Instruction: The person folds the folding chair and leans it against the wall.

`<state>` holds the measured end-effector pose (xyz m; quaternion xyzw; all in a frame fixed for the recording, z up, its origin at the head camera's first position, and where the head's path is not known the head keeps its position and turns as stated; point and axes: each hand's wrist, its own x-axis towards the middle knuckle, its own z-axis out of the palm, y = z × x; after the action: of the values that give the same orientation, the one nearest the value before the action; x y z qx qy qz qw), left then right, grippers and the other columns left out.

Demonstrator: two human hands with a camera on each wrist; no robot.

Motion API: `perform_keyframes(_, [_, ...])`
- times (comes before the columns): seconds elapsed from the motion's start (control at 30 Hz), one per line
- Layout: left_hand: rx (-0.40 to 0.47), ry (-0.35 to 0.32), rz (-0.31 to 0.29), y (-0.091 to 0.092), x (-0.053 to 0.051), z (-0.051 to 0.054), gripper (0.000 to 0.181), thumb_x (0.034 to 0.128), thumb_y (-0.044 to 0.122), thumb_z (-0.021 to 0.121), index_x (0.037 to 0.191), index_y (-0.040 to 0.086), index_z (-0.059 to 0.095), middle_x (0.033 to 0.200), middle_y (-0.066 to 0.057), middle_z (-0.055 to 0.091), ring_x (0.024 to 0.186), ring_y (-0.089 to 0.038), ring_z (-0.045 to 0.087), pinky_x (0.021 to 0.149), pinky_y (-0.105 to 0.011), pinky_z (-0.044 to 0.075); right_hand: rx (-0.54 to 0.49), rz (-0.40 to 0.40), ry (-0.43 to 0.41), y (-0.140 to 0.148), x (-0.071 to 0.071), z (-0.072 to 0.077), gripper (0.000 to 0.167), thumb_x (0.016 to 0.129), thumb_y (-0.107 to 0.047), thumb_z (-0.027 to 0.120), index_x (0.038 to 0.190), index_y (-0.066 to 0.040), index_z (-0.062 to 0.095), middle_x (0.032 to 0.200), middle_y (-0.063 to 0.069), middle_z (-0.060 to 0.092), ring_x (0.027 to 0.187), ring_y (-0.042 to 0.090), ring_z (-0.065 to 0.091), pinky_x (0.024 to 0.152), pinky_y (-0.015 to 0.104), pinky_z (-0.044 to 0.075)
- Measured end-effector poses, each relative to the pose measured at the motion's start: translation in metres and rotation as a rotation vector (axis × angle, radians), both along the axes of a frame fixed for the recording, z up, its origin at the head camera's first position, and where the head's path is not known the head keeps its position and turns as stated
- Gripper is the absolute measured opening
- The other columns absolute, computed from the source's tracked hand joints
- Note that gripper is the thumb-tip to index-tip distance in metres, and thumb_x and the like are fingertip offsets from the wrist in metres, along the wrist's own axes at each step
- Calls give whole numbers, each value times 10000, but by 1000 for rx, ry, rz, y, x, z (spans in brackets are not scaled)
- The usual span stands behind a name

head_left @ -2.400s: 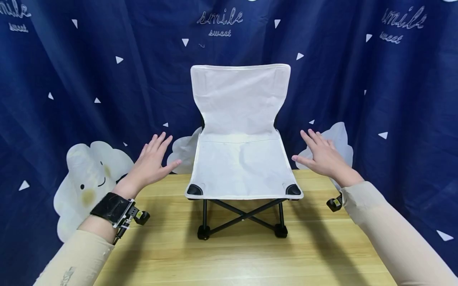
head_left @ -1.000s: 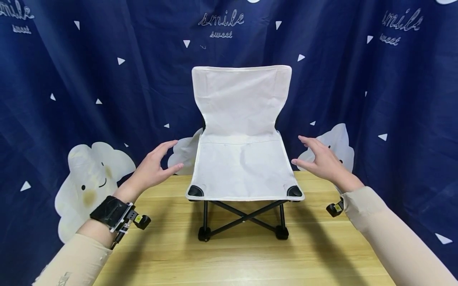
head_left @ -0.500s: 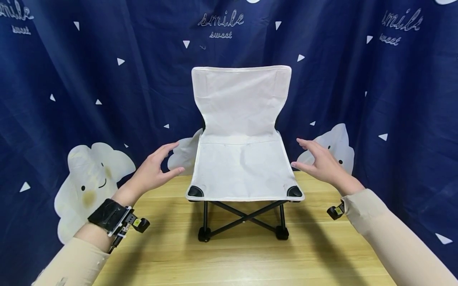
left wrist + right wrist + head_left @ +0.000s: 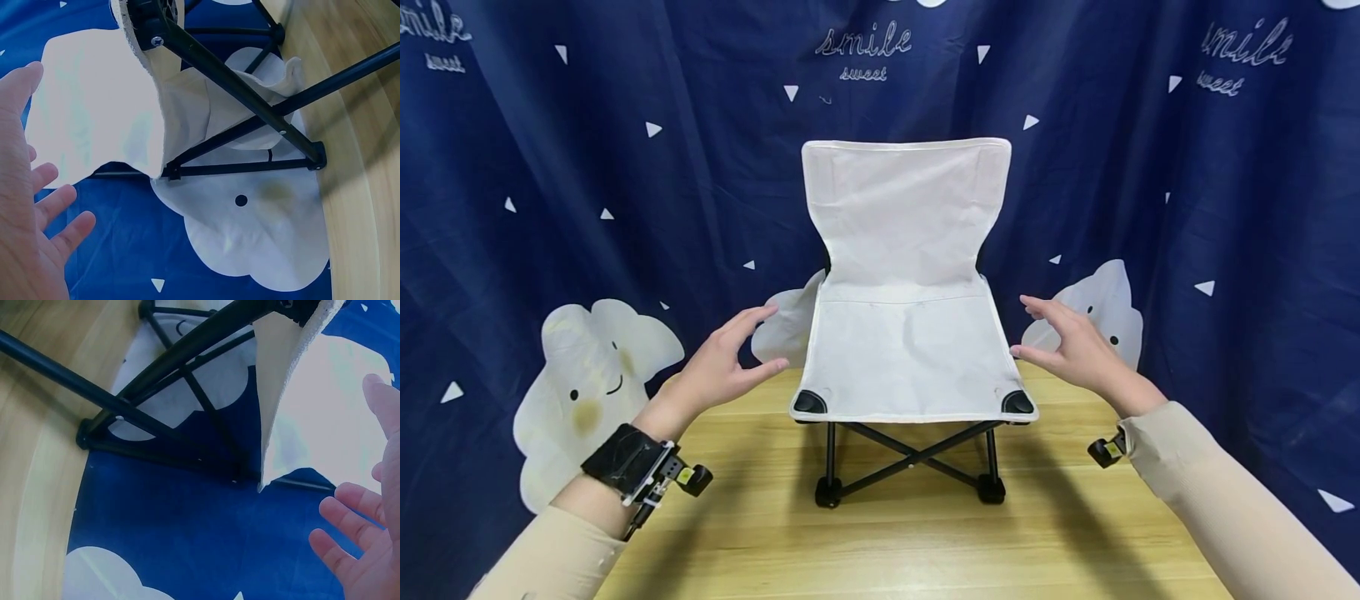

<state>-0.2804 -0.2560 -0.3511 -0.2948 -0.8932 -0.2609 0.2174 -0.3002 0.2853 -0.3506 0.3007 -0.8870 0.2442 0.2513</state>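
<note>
A white fabric folding chair (image 4: 910,350) with a black tube frame (image 4: 910,456) stands unfolded and upright on the wooden table, facing me. Left of its seat my left hand (image 4: 718,362) hovers with relaxed fingers and the thumb held apart, holding nothing. On the other side, my right hand (image 4: 1078,346) mirrors it, its thumb tip close to the seat's right edge; whether they touch I cannot tell. Both wrist views show bare fingers (image 4: 56,203) and fingers (image 4: 353,515) spread loosely beside the chair's white cloth. The crossed legs show there too.
The wooden table (image 4: 895,550) lies under the chair and reaches toward me. Close behind hangs a dark blue curtain (image 4: 715,167) with white clouds, triangles and lettering. A wrist camera (image 4: 695,479) juts from the left wrist, another camera (image 4: 1107,451) from the right.
The fingers of both hands were raised and fanned; they have since come together and bent a little, with the hands slightly lower and turned toward the chair. The chair has stayed put.
</note>
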Motion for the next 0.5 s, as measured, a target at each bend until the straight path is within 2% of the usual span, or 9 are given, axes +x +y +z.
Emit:
perform_keyframes(0.23, [9,29,-18,1,2,-2,805,883,194,899,1564,2,517,1562,-237,576,1440,-445,563,1163,-657,473,-9,14,18,-1,1,-1,784,830,-126,936,1508,35,576,1315,291,717,1164,444,709,949,647,575])
perform_keyframes(0.5, [14,22,-34,-3,9,-3,794,896,193,890,1577,29,516,1574,-201,576,1450,-423,561,1151,-648,484,-20,20,65,-4,7,-2,765,794,-92,945,1473,25,613,1230,233,750,1117,401,721,918,565,552])
